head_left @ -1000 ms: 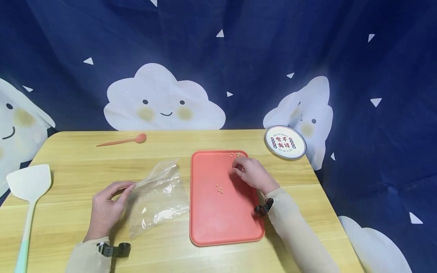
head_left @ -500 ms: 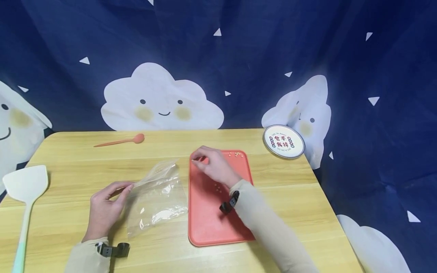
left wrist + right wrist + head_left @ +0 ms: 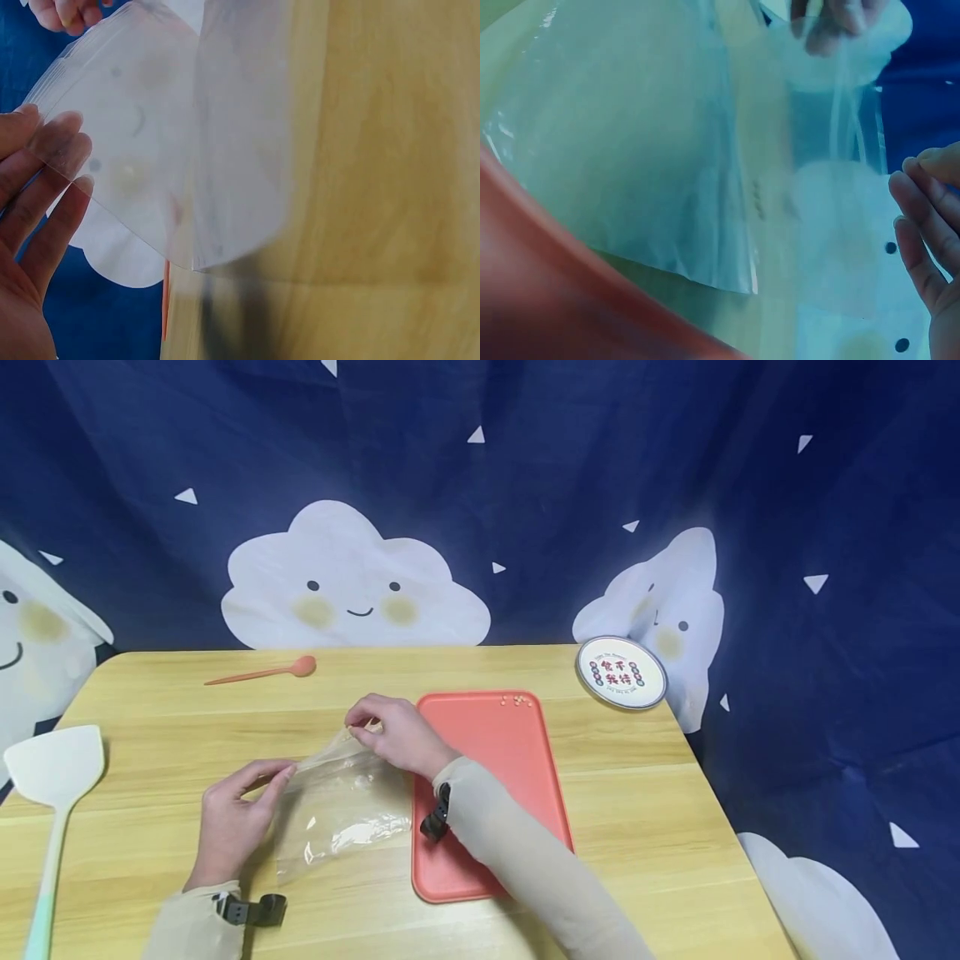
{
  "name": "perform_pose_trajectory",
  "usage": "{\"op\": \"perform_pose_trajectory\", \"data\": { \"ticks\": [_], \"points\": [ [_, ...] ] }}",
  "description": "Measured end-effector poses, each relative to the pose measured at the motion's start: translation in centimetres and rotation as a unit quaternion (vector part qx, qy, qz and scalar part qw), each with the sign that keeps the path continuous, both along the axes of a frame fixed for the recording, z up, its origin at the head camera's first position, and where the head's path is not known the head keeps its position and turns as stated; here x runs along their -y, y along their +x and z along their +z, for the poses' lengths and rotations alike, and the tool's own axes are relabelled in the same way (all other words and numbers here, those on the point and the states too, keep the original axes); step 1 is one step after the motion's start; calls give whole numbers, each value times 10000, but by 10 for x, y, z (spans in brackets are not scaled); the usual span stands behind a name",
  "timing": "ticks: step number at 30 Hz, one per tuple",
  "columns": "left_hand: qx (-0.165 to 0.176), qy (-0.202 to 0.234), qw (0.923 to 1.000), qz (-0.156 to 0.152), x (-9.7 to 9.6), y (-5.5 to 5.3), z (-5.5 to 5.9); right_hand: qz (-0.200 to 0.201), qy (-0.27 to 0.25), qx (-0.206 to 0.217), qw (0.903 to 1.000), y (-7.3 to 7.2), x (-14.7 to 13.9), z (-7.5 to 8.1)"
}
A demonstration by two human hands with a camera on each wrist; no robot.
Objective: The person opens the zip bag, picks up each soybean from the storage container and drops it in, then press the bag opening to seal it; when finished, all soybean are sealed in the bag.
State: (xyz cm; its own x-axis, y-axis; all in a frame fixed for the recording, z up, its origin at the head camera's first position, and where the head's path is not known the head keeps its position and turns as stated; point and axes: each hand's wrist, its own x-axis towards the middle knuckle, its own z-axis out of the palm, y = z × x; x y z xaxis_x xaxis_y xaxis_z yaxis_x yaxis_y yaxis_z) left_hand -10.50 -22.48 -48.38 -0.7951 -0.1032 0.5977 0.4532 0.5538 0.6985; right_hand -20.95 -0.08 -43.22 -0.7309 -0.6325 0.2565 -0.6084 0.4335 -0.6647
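My left hand (image 3: 240,822) pinches the rim of a clear plastic bag (image 3: 330,827), which spreads over the wooden table toward the tray. In the left wrist view, thumb and fingers lie on both sides of the film of the bag (image 3: 240,150). At the bag's far upper edge is my right hand (image 3: 401,739), thumb and fingertips drawn together; I cannot tell whether they hold something small. The right wrist view has the fingertips of this hand (image 3: 930,217) right by the bag's edge. Several small pale bean-like pieces (image 3: 517,700) lie in the tray's far right corner.
The red tray (image 3: 502,777) lies under my right forearm, which hides part of it. A red spoon (image 3: 262,674) is at the back left, a white spatula (image 3: 56,760) with a green handle at the left edge. A patterned oval plate (image 3: 621,672) stands at the back right corner.
My right hand has swept left from the tray's far right corner, across the tray, to the bag's upper edge. Its arm now covers the pieces mid-tray. My left hand keeps its grip on the bag.
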Motion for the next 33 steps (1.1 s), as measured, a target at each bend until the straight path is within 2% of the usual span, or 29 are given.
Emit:
{"op": "perform_pose_trajectory", "data": {
  "ticks": [6,10,15,26,29,33],
  "points": [
    [-165,9,9999,-2,0,-1,-2,-37,354,-117,9993,2,5,-4],
    [-135,-22,9999,16,2,-1,-3,-53,261,-96,9996,2,3,-4],
    [-57,-39,10000,31,4,0,-3,-149,148,123,9997,1,-8,4],
    [-214,-15,9995,222,7,0,2,-171,119,300,9993,-2,-63,21],
    [-208,0,9995,248,7,0,3,-291,302,401,9983,1,-82,24],
    [-134,31,9993,336,7,1,4,-346,745,301,9962,4,-105,21]
  ]
}}
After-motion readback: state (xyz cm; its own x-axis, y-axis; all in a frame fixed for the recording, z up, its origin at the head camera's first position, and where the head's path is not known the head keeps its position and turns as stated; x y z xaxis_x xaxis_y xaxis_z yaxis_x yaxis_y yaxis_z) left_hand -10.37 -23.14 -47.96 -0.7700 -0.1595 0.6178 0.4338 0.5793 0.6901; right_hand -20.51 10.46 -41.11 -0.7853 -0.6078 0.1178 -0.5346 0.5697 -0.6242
